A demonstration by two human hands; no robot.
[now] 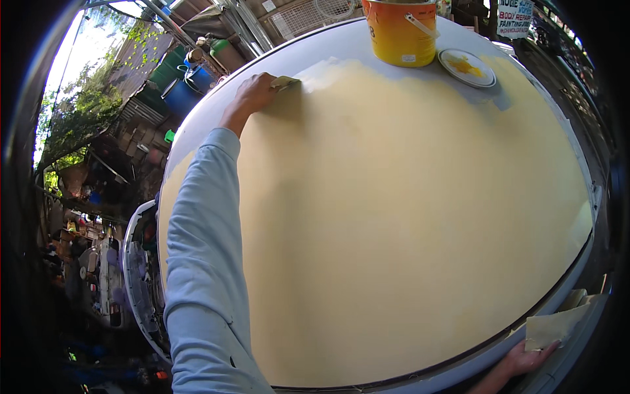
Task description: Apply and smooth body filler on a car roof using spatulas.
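Note:
A wide, curved vehicle panel [394, 217], likely a roof, fills the middle, mostly coated in smooth pale yellow filler. Grey paint shows along its far edge. My left hand [254, 95], at the end of a light blue sleeve, grips a flat, yellowish filler spreader [286, 83] against the far left of the coating. At the lower right, beside the panel's near edge, my right hand [527, 358] has its fingers closed on a flat, beige-smeared board [553, 328]. The board's underside is hidden.
An orange-and-yellow bucket [401, 33] with a handle stands on the panel's far side. Beside it lies a round white lid [467, 68] with yellow paste on it. Off to the left are blue barrels [180, 97], a green gas cylinder [227, 54] and a cluttered yard.

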